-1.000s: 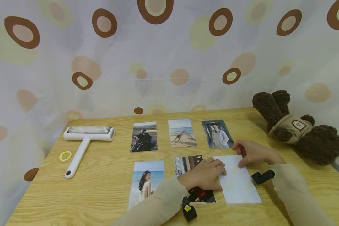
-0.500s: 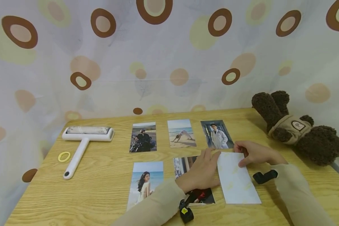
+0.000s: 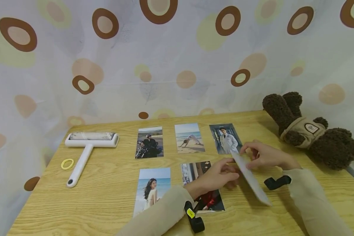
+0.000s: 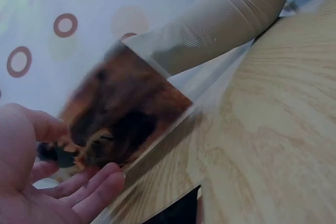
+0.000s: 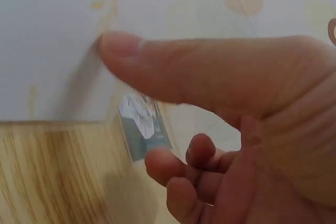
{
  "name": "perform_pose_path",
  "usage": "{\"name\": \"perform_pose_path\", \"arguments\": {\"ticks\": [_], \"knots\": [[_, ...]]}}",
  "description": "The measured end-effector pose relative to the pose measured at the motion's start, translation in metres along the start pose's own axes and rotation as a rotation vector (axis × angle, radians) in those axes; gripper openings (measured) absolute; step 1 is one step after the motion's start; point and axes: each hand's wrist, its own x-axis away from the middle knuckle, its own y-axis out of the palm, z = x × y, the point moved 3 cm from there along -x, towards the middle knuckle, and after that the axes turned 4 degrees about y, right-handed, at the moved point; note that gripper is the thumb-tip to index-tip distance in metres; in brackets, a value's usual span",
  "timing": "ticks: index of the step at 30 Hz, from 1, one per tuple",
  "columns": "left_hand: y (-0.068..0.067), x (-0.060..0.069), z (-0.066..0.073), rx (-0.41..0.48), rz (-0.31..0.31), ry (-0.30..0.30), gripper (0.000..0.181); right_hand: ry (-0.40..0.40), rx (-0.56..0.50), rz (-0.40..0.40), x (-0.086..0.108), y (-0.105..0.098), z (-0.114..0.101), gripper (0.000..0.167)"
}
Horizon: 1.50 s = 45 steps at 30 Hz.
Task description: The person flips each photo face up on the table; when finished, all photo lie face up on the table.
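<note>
A photo card [image 3: 251,180] stands tilted on its long edge, its white back facing right. My right hand [image 3: 266,157] pinches its far end; in the right wrist view the thumb [image 5: 121,45] presses the white back [image 5: 47,51], and the index fingertip is hidden behind the card. My left hand [image 3: 213,177] is at the card's other face, fingers loosely bent. In the left wrist view that printed face [image 4: 126,108] shows blurred brown and black, with the left fingers [image 4: 100,187] close by; contact is hard to tell. Another photo [image 3: 212,200] lies partly under the left hand.
Photos of a motorcyclist [image 3: 149,142], a beach pose [image 3: 190,137], a doctor [image 3: 225,139] and a woman by the sea [image 3: 151,190] lie face up. A white lint roller [image 3: 87,154] and yellow ring [image 3: 67,164] lie left. A brown teddy bear [image 3: 309,131] lies right.
The photo card, lying white side up before, has been lifted along its left edge and now stands tilted. The left hand has turned from lying palm down to facing the card.
</note>
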Motion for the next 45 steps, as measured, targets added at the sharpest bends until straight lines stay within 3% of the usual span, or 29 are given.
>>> {"name": "perform_pose_path", "arguments": {"ticks": [4, 7, 12, 15, 20, 22, 26, 31, 34, 38, 41, 45], "knots": [[0.002, 0.001, 0.0, -0.011, -0.036, 0.008, 0.061, -0.054, -0.082, -0.06, -0.004, 0.004, -0.008, 0.038], [0.003, 0.001, 0.001, -0.059, -0.068, 0.035, 0.064, -0.007, -0.194, -0.118, -0.005, 0.004, -0.012, 0.037], [0.005, 0.002, -0.001, -0.084, -0.092, 0.04, 0.066, 0.078, -0.309, -0.134, -0.004, 0.001, -0.015, 0.038], [0.006, 0.001, -0.002, -0.112, -0.083, 0.037, 0.066, 0.063, -0.402, -0.171, -0.003, 0.0, -0.017, 0.041], [0.009, -0.001, -0.002, -0.193, -0.083, 0.054, 0.067, -0.03, -0.606, -0.263, -0.001, 0.0, -0.02, 0.046], [0.008, -0.001, -0.002, -0.247, -0.091, 0.068, 0.068, -0.059, -0.626, -0.28, 0.0, -0.001, -0.021, 0.043], [0.007, -0.002, -0.003, -0.438, -0.109, 0.114, 0.07, -0.055, -0.543, -0.267, 0.004, -0.002, -0.017, 0.032], [0.008, -0.001, -0.007, -0.76, -0.107, 0.134, 0.066, 0.062, -0.398, -0.23, 0.012, -0.008, -0.008, 0.02], [0.009, 0.0, -0.008, -0.931, -0.087, 0.15, 0.059, 0.13, -0.323, -0.227, 0.015, -0.01, -0.003, 0.024], [0.012, 0.001, -0.007, -1.117, -0.053, 0.166, 0.049, 0.149, -0.243, -0.234, 0.014, -0.008, 0.003, 0.025], [0.013, 0.001, -0.007, -1.208, -0.045, 0.135, 0.046, 0.106, -0.185, -0.214, 0.01, -0.006, 0.004, 0.019], [0.013, 0.001, -0.008, -1.272, -0.052, 0.076, 0.045, 0.072, -0.034, -0.125, 0.002, -0.002, 0.0, 0.01]]}}
